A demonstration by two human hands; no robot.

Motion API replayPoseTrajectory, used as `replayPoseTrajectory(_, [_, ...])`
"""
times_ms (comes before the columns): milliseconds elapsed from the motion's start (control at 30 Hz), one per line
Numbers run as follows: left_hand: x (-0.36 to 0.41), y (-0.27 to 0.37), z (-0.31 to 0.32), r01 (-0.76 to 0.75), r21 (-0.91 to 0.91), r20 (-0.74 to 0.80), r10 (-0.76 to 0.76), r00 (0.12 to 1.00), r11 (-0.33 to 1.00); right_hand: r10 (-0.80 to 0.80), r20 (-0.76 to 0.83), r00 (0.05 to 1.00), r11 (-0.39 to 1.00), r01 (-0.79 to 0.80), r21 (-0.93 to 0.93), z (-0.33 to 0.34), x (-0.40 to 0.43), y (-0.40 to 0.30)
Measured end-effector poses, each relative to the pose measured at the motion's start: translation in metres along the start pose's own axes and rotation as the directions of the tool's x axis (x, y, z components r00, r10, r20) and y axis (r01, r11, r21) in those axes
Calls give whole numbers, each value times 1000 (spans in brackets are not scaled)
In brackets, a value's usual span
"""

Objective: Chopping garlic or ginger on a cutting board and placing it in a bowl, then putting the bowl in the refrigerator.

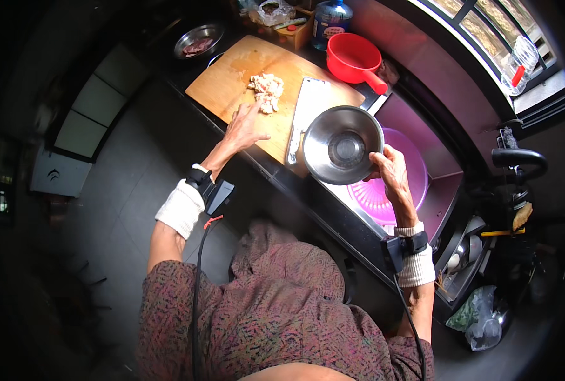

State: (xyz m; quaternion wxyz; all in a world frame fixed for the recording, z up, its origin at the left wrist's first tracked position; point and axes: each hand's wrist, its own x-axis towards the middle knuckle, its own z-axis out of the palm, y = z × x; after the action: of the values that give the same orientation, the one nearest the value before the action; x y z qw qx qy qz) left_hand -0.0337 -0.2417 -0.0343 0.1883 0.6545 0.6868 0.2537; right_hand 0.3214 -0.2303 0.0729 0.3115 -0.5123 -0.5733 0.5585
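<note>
My right hand (391, 167) grips the rim of a stainless steel bowl (325, 135), tilted so that its bare inside faces me. The bowl is over the near right corner of a wooden cutting board (215, 85). Fingers apart, my left hand (245, 127) reaches over the board's front edge. Its fingertips are at a small heap of pale chopped food (267, 88); whether they touch it I cannot tell. A cleaver (306, 102) lies flat on the board to the right of the heap, its handle end partly beside the bowl.
Behind the board stand a red plastic ladle (354, 52) and a blue water jug (331, 24). A metal bowl of meat (199, 45) is at the far left. The sink (446, 190) holds a pink plastic basin (411, 166). A black faucet (520, 157) juts from the right.
</note>
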Motion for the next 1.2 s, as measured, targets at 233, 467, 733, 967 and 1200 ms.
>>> replayPoseTrajectory(233, [87,-24,23,-465,256,192,427,884,847,31,-186,982,998,-42,-55,27,27,9])
replayPoseTrajectory(467, [156,5,53,-695,172,469,562,681,698,121,-427,896,991,-137,-6,43,38,14])
replayPoseTrajectory(733, [167,21,68,-785,53,321,734,599,617,164,-666,728,986,-110,123,59,27,20])
replayPoseTrajectory(967, [171,26,73,-780,-150,226,789,571,607,198,-717,668,978,-180,103,67,15,5])
replayPoseTrajectory(1200, [197,54,26,156,-651,645,432,631,743,197,-710,676,979,-181,99,72,15,-6])
